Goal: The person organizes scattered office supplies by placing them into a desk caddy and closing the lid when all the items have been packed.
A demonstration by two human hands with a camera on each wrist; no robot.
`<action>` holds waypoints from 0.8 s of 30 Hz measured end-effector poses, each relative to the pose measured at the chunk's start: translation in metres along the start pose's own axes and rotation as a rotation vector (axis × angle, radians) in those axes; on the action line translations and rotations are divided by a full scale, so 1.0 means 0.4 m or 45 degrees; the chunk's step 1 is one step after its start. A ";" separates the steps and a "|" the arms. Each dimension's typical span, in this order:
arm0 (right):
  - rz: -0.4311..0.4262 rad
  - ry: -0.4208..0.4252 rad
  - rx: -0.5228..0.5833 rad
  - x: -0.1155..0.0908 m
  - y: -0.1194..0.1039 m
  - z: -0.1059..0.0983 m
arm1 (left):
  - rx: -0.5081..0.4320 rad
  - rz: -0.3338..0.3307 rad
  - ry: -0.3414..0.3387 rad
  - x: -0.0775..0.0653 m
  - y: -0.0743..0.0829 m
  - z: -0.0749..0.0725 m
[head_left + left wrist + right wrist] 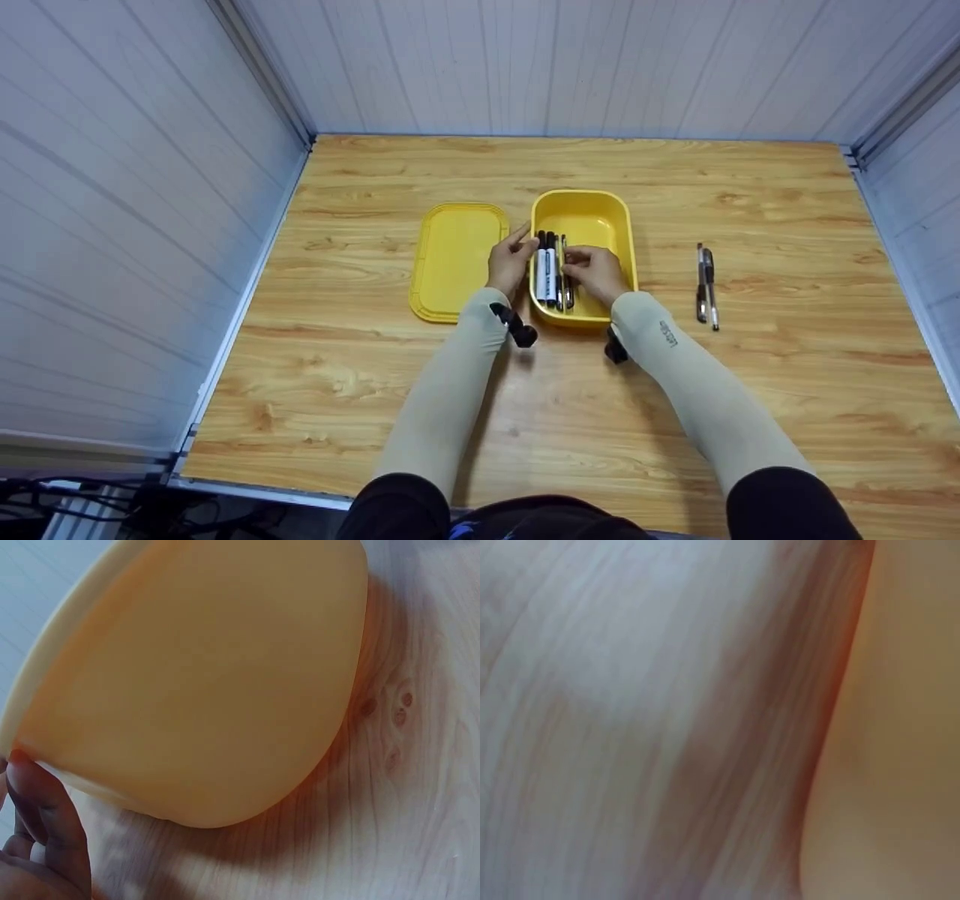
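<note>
A yellow plastic box (616, 214) stands uncovered on the wooden table. Along its left inner side lie two white markers (551, 274) with black caps, and beside them slim pens (559, 289). My left hand (508, 262) grips the box's left rim, thumb over the edge and fingers along the outer wall; in the left wrist view its fingers (49, 817) reach the rim. Inside the box, my right hand (598, 271) pinches the rightmost pen with thumb and fingertips. The right wrist view catches only the box's outer wall (892, 750) and table, with that hand hidden.
The box's yellow lid (459, 262) lies flat to the left of the box. Two more pens (706, 289) lie side by side on the table (787, 375) at the right. Pale panels (480, 67) wall the table at the back and both sides.
</note>
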State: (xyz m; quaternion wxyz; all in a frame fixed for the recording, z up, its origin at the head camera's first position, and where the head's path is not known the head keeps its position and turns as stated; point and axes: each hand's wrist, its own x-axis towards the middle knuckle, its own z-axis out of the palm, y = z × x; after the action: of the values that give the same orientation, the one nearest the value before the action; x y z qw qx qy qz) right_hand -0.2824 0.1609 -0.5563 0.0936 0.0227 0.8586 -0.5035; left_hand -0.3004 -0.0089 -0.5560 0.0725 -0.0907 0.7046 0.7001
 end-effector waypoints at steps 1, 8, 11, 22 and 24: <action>0.000 -0.002 0.005 0.001 0.000 0.001 | 0.003 0.004 0.000 0.000 0.000 0.000; -0.041 -0.013 -0.007 0.000 -0.001 0.007 | 0.017 0.017 0.001 -0.001 0.000 -0.002; -0.067 -0.018 -0.029 0.000 0.000 0.009 | 0.016 0.012 -0.001 -0.002 0.001 -0.004; -0.111 -0.030 -0.118 0.006 0.003 0.010 | 0.010 0.017 -0.005 -0.003 0.001 -0.002; -0.129 -0.018 -0.143 0.007 0.005 0.010 | 0.025 0.021 -0.009 -0.003 0.002 -0.002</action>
State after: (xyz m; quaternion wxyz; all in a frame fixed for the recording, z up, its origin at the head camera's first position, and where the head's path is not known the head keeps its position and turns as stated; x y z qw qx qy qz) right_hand -0.2842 0.1582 -0.5603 0.0753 -0.0296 0.8849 -0.4587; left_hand -0.2995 -0.0097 -0.5550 0.0703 -0.0817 0.7118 0.6940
